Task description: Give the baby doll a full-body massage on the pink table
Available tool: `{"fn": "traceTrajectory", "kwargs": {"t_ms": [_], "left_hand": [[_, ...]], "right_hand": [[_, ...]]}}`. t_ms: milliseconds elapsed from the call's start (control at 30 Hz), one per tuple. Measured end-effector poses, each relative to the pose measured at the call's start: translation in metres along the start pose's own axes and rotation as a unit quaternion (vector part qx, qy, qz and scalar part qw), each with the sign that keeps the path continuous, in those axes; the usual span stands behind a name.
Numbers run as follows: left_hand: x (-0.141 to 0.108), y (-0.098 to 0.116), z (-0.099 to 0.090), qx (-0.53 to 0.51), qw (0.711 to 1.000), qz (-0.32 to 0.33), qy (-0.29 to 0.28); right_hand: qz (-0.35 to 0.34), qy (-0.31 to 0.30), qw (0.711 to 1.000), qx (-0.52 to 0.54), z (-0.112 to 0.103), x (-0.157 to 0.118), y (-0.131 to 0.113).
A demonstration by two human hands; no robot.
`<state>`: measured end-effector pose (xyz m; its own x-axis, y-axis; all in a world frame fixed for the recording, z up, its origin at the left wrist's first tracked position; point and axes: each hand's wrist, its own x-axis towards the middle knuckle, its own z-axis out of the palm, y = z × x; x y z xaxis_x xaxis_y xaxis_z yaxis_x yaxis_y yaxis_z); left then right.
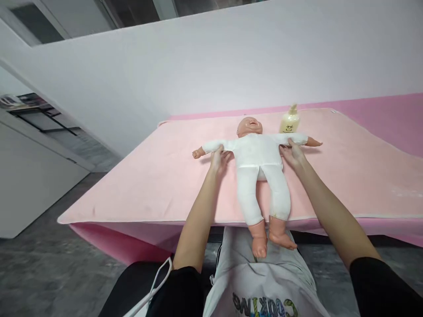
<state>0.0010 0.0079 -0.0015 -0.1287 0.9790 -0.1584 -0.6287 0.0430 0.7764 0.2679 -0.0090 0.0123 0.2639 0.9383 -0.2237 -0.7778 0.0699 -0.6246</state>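
Note:
A baby doll (pixel 257 152) with a white cloth body lies on its back on the pink towel (pixel 145 176), arms stretched out to both sides. Its bare feet hang past the table's near edge. My left hand (pixel 219 159) grips the doll's arm on the left of the view, close to the shoulder, thumb on top and fingers beneath. On the other side, my right hand (pixel 292 154) holds the doll's other arm in the same way. The undersides of both grips are hidden by the sleeves.
Behind the doll's arm on the right stands a pale yellow pump bottle (pixel 290 119) with a drawn face. A white wall (pixel 211 66) borders the table's far side. A grey apron (pixel 264 281) covers my lap, and a white cable (pixel 152 290) runs beside my left arm.

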Motion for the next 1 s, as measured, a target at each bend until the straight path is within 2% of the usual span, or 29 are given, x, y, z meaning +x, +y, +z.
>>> {"fn": "traceTrajectory", "kwargs": {"t_ms": [133,267,433,533,633,767,867,933,1000], "left_hand": [[0.001,0.000,0.000,-0.005,1.000,-0.003,0.006],[0.000,0.005,-0.002,-0.007,0.998,-0.010,0.061],[0.002,0.020,-0.011,-0.009,0.987,0.047,0.154],[0.004,0.029,-0.018,0.015,0.967,0.099,0.235],[0.005,0.034,-0.025,0.038,0.944,0.150,0.291],[0.001,0.037,-0.033,0.181,0.888,0.213,0.366],[-0.006,0.042,-0.028,0.296,0.838,0.289,0.356],[-0.019,0.045,-0.017,0.347,0.811,0.361,0.304],[-0.042,0.046,-0.003,0.380,0.797,0.415,0.218]], "right_hand": [[0.035,0.028,0.999,0.016,-0.005,0.000,-0.006],[0.020,0.057,0.998,0.019,-0.011,0.001,-0.011],[0.010,0.093,0.995,0.023,-0.016,0.004,-0.017],[0.000,0.090,0.996,0.017,-0.014,0.004,-0.015],[-0.021,0.078,0.997,-0.008,-0.011,0.002,-0.009],[-0.061,0.079,0.995,-0.025,-0.006,-0.004,0.002],[-0.066,0.085,0.994,-0.031,-0.001,-0.007,0.007],[-0.062,0.093,0.993,-0.034,0.000,-0.007,0.009],[-0.061,0.095,0.993,-0.039,0.000,-0.006,0.010]]}}
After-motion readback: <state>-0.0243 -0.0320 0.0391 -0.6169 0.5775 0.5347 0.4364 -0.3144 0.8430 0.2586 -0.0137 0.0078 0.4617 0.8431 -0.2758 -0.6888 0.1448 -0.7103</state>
